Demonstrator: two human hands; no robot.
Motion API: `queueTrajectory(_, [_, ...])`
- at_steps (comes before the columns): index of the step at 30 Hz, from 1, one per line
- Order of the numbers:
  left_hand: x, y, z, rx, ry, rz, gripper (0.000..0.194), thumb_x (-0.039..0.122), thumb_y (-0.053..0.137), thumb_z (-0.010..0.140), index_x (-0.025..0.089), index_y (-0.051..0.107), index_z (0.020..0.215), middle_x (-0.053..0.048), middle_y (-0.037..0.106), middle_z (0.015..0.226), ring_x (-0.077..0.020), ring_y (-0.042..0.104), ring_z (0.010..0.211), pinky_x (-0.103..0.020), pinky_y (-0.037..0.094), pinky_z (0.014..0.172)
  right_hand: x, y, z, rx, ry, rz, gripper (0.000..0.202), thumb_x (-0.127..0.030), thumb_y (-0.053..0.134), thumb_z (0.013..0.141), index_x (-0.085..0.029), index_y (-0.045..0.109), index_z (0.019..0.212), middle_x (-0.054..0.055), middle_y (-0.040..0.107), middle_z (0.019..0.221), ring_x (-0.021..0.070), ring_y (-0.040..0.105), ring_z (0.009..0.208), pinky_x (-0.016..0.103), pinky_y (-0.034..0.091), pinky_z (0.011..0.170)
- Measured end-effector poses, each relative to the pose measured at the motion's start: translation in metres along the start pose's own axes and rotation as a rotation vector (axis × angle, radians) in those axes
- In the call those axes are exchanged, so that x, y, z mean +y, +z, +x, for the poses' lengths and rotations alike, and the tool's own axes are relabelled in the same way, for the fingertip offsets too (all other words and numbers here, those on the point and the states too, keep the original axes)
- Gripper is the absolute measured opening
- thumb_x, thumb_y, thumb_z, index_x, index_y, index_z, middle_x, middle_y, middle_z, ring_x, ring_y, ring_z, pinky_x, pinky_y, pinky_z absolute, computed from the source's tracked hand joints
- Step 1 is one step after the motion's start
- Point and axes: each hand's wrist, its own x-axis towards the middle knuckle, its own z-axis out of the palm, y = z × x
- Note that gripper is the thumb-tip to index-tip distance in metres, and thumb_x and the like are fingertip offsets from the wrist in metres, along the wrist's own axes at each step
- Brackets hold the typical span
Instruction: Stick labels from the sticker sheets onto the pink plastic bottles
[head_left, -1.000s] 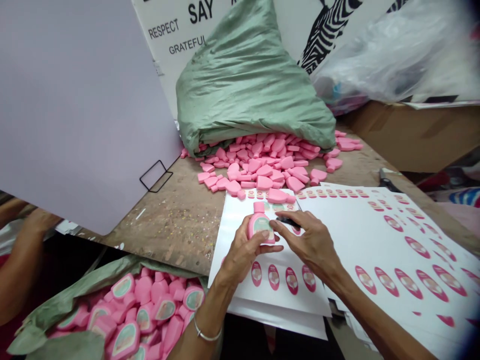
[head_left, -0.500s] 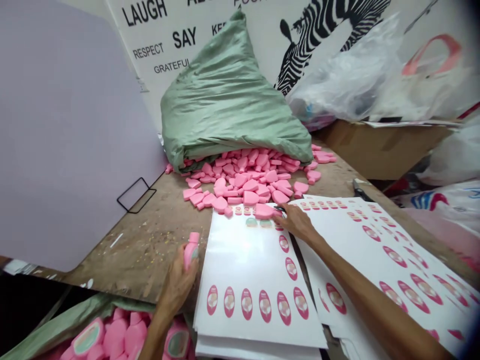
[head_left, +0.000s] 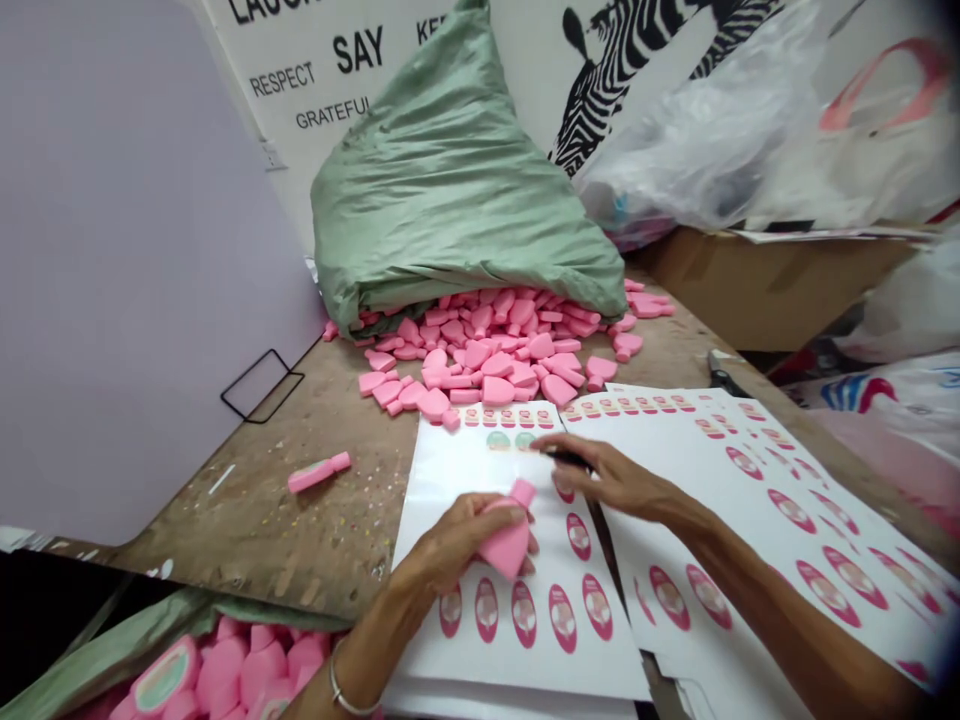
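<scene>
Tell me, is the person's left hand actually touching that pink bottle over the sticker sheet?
Touching. The head view shows the left hand gripping the pink bottle, thumb across its upper face, fingertips showing beyond its edge.

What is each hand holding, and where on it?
Left fingers grip the flat pink plastic bottle around its shoulder, below the neck; right fingers pinch a slim black tool.

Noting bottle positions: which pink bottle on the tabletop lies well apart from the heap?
The pink bottle left of the label sheets, lying alone on the tabletop; the heaped bottles crowd by the green sack, and another bottle is in the left hand.
</scene>
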Motion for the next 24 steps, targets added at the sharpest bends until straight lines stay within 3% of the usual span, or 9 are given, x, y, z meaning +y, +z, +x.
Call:
queueTrajectory(3, [0.000,-0.001,0.029,0.238,0.187,0.035,0.035,0.044,0.065,0.075,0.011,0.062,0.089,-0.005,0.062,0.071,-0.0125,0.061,0.057,-0.024,0.049,0.056,0.041,0.005,0.021,0.344,0.132,-0.162,0.028,-0.039,0.038,0.092,-0.021,0.059,0.093,0.004,0.066,0.089,0.0181,0.059,0.080,0.031,0.042,0.074])
queueTrajectory(6, [0.003,-0.005,0.064,0.351,0.272,0.068,0.037,0.046,0.066,0.074,0.012,0.060,0.086,-0.003,0.058,0.070,-0.0137,0.062,0.057,-0.024,0.049,0.055,0.064,0.014,0.036,0.478,0.146,-0.418,0.016,-0.033,0.045,0.088,-0.021,0.056,0.084,0.003,0.066,0.080,0.0187,0.056,0.076,0.032,0.037,0.072])
queueTrajectory(11, [-0.003,-0.009,0.099,0.351,0.277,0.065,0.042,0.051,0.065,0.073,0.012,0.057,0.089,-0.004,0.058,0.074,-0.0177,0.066,0.059,-0.025,0.050,0.054,0.072,0.022,0.039,0.475,0.052,-0.635,0.012,-0.028,0.049,0.086,-0.019,0.057,0.083,0.005,0.066,0.083,0.0206,0.055,0.081,0.032,0.031,0.072])
queueTrajectory(19, [-0.008,-0.013,0.098,0.321,0.296,0.108,0.044,0.053,0.062,0.076,0.013,0.058,0.092,-0.002,0.057,0.075,-0.0174,0.067,0.060,-0.024,0.049,0.054,0.077,0.024,0.036,0.448,0.040,-0.521,0.011,-0.027,0.049,0.085,-0.021,0.056,0.078,0.003,0.065,0.075,0.0194,0.054,0.076,0.030,0.033,0.071])
queueTrajectory(24, [-0.008,-0.013,0.099,0.320,0.295,0.124,0.043,0.053,0.061,0.077,0.013,0.058,0.092,-0.002,0.058,0.074,-0.0174,0.067,0.061,-0.023,0.049,0.054,0.078,0.024,0.040,0.485,0.082,-0.485,0.014,-0.034,0.055,0.081,-0.021,0.055,0.074,0.002,0.063,0.072,0.0190,0.054,0.073,0.030,0.035,0.068])
